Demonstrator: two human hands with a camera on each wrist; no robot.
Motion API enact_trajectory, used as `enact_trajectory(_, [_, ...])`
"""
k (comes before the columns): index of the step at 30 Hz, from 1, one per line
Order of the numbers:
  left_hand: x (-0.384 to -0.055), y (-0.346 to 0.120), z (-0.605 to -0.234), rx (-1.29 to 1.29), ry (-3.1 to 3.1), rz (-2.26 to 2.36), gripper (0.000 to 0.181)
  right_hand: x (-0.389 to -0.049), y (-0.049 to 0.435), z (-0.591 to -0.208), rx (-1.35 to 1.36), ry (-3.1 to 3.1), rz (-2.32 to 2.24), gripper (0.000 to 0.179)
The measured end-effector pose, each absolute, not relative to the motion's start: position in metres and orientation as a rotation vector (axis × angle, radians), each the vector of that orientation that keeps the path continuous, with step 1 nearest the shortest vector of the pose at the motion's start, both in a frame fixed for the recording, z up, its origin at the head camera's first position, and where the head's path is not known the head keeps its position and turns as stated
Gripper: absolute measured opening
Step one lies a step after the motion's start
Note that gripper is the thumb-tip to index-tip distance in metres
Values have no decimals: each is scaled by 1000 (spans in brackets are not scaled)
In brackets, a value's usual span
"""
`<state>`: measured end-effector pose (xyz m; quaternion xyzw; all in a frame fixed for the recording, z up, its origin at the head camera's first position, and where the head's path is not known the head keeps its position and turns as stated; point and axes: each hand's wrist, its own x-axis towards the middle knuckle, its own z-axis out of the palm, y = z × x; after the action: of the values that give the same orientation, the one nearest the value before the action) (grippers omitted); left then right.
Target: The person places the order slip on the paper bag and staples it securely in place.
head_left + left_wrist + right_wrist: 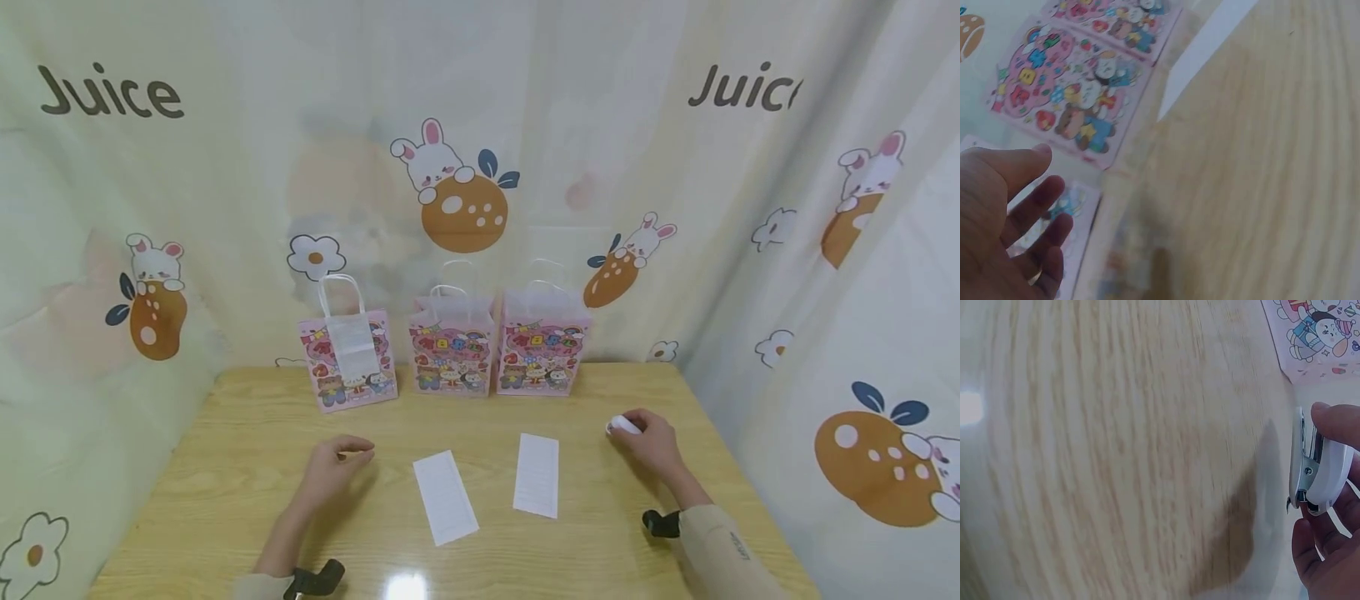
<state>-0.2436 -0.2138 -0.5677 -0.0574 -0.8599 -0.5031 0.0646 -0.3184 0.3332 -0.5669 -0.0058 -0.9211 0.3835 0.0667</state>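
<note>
My right hand point(654, 442) holds a small white stapler point(1335, 465) above the right side of the table; the right wrist view shows it side-on, with the thumb at one end. My left hand point(330, 468) hovers over the table at left, fingers loosely bent and nothing in them. Between the hands lie two white paper slips, a left slip point(446, 498) and a right slip point(537, 477). Behind them stand a left pink cartoon paper bag point(321, 379) with a white slip point(354, 348) over its front, a middle bag point(450, 354) and a right bag point(542, 354).
The wooden table point(217, 467) reaches back to a printed curtain point(465, 67) with rabbits and oranges. The bags stand along its rear edge, their white handles up. A bright reflection shows on the table's near part.
</note>
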Motion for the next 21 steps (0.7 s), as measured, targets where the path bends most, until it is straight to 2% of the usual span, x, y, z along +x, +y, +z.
enact_trajectory(10, [-242, -176, -576, -171, -2665, -1587, 13, -323, 334, -571, -32, -2794, 1151, 43])
enact_trajectory(21, [-245, -157, -589, -249, -2619, -1448, 13, -317, 336, -577, -20, -2820, 1186, 43])
